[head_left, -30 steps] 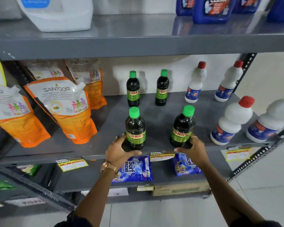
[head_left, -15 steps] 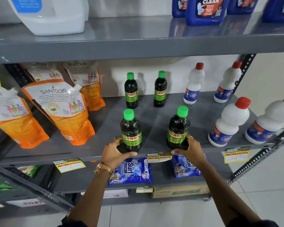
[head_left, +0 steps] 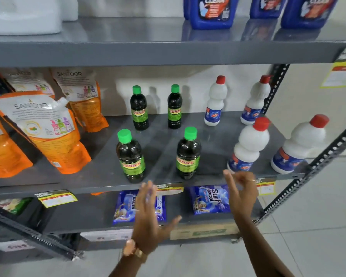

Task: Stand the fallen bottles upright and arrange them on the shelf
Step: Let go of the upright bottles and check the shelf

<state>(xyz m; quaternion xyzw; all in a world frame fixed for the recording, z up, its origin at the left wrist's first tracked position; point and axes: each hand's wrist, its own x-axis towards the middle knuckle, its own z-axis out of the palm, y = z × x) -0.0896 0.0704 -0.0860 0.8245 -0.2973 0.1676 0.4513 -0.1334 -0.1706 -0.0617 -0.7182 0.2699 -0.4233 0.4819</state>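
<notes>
Two dark bottles with green caps stand upright near the front of the grey middle shelf [head_left: 100, 176]: the left front bottle [head_left: 130, 156] and the right front bottle [head_left: 188, 153]. Two more dark bottles [head_left: 139, 108] [head_left: 174, 107] stand behind them by the wall. Several white bottles with red caps [head_left: 249, 145] stand upright to the right. My left hand [head_left: 149, 216] is open below the shelf edge, fingers spread, touching nothing. My right hand [head_left: 242, 190] hangs in front of the shelf edge, fingers loosely curled, holding nothing.
Orange Santoor refill pouches [head_left: 48, 132] lean at the left of the middle shelf. Blue cleaner jugs [head_left: 212, 11] and a white jug [head_left: 24, 15] stand on the top shelf. Blue Surf Excel packets [head_left: 209, 198] lie on the lower shelf. A slotted metal upright [head_left: 312, 170] bounds the right side.
Both hands have let go of the two front dark bottles and drawn back and down from the shelf edge. The bottles stay upright.
</notes>
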